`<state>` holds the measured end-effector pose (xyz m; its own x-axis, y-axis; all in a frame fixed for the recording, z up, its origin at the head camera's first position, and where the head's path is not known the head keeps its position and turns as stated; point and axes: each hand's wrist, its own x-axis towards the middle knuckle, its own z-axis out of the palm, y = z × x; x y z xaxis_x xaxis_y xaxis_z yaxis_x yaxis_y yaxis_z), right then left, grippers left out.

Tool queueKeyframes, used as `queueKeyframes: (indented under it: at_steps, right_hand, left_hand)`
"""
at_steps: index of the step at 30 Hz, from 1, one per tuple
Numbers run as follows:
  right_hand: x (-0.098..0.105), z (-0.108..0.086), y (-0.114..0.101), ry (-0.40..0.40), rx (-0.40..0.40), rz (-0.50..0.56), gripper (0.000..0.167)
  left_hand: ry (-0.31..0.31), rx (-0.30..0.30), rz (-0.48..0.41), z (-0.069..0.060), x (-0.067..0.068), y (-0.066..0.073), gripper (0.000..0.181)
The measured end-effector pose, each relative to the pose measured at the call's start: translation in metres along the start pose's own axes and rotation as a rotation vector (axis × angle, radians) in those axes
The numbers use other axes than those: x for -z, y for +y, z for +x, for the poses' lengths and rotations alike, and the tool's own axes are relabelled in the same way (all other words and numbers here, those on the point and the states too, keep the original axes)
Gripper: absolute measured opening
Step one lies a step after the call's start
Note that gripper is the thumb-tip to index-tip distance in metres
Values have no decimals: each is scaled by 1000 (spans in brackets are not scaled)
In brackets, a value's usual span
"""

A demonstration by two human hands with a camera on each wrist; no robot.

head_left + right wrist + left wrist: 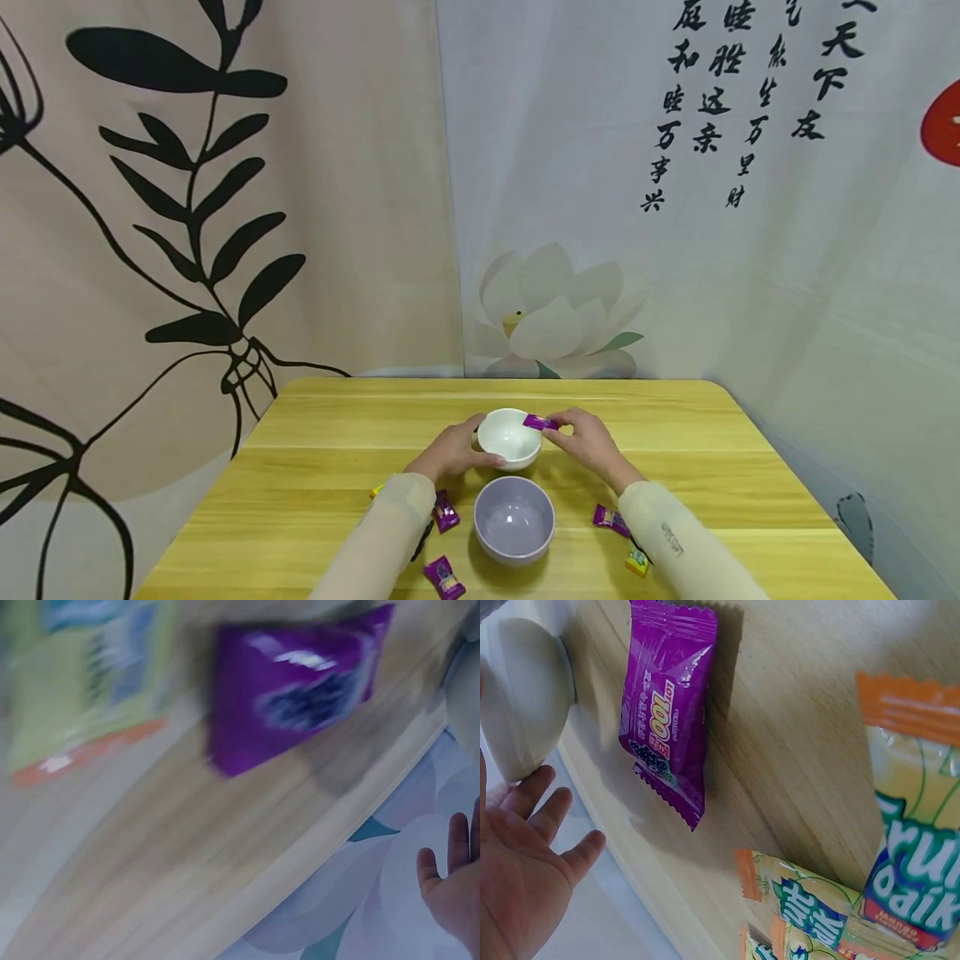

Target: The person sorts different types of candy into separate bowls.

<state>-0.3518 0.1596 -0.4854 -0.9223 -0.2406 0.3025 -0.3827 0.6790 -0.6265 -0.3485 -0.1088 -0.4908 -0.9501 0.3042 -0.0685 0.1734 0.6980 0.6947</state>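
Note:
In the head view, my left hand (452, 452) holds the side of a small white bowl (517, 458), thumb near its front rim. My right hand (592, 443) pinches a purple candy packet (540, 422) over the bowl's right rim. A lavender bowl (513, 521) stands just in front of the white one. The left wrist view has my left hand (525, 870) with its fingers at the white bowl (529, 694). At the right edge of the right wrist view, part of my right hand (454, 892) shows; its packet is out of sight.
Purple packets lie left of the lavender bowl (446, 512), lower left (445, 578) and to the right (611, 520). A yellow packet (637, 561) lies by my right sleeve, another (377, 491) by the left sleeve. A printed cloth hangs behind the wooden table (337, 408).

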Motion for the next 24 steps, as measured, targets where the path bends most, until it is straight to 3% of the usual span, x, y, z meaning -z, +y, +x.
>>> queueKeyframes:
  at_steps: [9, 15, 24]
  right_hand:
    - [-20, 15, -19, -4, 70, -11, 29]
    - [-28, 16, -25, -39, 108, -69, 44]
    - [-17, 11, -22, -8, 90, -63, 40]
  left_hand:
    - [0, -7, 21, 0, 2, 1, 97]
    - [4, -14, 40, -1, 0, 3, 96]
    - [12, -12, -9, -2, 0, 2, 94]
